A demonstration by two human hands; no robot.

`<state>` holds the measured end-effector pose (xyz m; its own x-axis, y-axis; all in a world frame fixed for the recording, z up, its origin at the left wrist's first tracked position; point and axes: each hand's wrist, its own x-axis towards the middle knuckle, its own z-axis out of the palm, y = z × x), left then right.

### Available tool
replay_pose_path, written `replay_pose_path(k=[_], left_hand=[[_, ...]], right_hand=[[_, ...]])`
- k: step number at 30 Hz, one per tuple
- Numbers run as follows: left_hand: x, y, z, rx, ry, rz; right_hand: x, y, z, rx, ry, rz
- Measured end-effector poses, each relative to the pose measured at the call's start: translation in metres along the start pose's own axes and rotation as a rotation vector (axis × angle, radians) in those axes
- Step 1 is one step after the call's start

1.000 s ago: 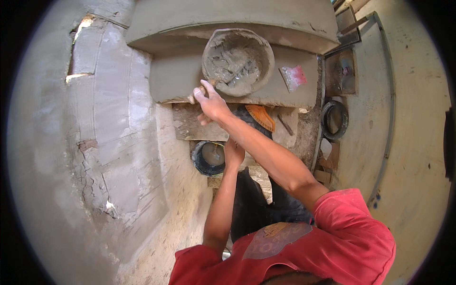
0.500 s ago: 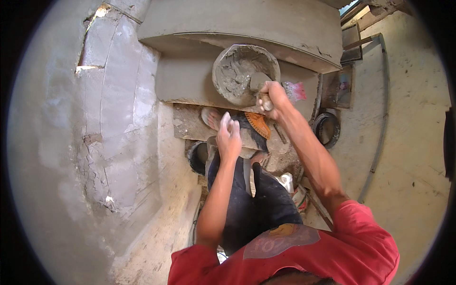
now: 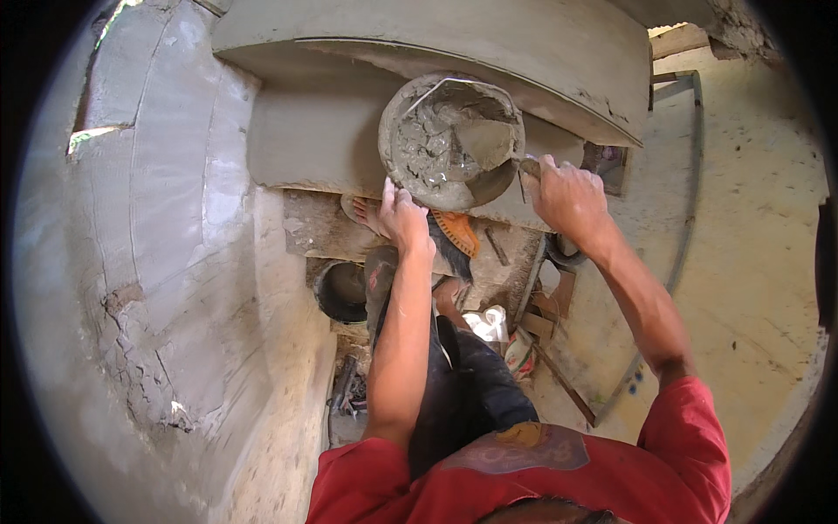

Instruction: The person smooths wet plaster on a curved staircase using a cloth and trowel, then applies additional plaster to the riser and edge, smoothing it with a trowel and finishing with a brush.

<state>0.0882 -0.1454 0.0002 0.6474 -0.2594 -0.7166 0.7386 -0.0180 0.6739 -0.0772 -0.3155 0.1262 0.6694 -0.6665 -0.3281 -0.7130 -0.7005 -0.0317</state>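
My right hand [image 3: 570,197] is wrapped round the handle of a trowel [image 3: 485,143]. Its flat blade lies in wet grey mortar [image 3: 422,141] inside a round bucket [image 3: 387,131], reaching in over the right side of the rim. The bucket sits on a grey plastered step, its thin wire handle [image 3: 454,80] lying toward the far side. At the near left of the bucket, my left hand [image 3: 405,218] grips its edge; the fingertips meet the mortar-smeared wall.
Above the bucket rises another plastered step [image 3: 419,26]. A cracked grey wall [image 3: 175,244] stands at left. Below are a dark bucket [image 3: 342,293], an orange-and-black sandal [image 3: 456,231], a white bag [image 3: 489,325] and a thin stick [image 3: 497,247]. A long curved strip [image 3: 696,157] lies at right.
My left hand has come from free air onto the bucket's edge. My right hand has moved right and down, and the trowel blade now lies flatter in the mortar. The view has shifted.
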Motion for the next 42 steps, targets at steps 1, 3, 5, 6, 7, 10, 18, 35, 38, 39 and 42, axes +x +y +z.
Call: replay_pose_path(k=[1, 3, 5, 6, 7, 10, 18, 35, 38, 39, 42], left_hand=[[0.002, 0.005, 0.002, 0.017, 0.016, 0.009], [0.005, 0.013, 0.004, 0.067, 0.038, 0.028], [0.008, 0.017, 0.003, 0.018, 0.003, 0.018], [0.009, 0.016, 0.001, 0.011, -0.002, -0.003], [0.010, 0.015, 0.000, 0.037, 0.005, -0.003], [0.017, 0.008, -0.003, 0.115, 0.034, -0.005], [0.037, -0.010, -0.007, 0.112, 0.068, 0.017], [-0.047, 0.007, 0.023, 0.366, -0.076, 0.544], [-0.048, -0.005, 0.070, 0.333, -0.257, 0.402], [-0.036, -0.005, 0.087, 0.350, -0.277, 0.506], [0.009, -0.004, 0.139, 0.219, -0.279, 0.593]], right_hand=[[0.006, -0.002, 0.001, -0.013, 0.025, -0.005], [0.019, -0.006, 0.005, -0.098, 0.038, 0.036], [0.031, -0.009, 0.011, -0.034, 0.013, -0.017], [0.038, -0.011, 0.014, -0.008, 0.001, -0.029], [0.043, -0.013, 0.016, -0.004, -0.031, -0.018], [0.052, -0.021, 0.020, 0.031, -0.105, 0.001], [0.048, -0.051, 0.020, 0.203, -0.082, -0.081], [-0.089, 0.025, 0.068, 1.133, -0.047, 0.249], [-0.124, 0.039, 0.072, 1.334, 0.065, 0.345], [-0.134, 0.044, 0.073, 1.388, 0.100, 0.382], [-0.152, 0.056, 0.073, 1.449, 0.187, 0.429]])
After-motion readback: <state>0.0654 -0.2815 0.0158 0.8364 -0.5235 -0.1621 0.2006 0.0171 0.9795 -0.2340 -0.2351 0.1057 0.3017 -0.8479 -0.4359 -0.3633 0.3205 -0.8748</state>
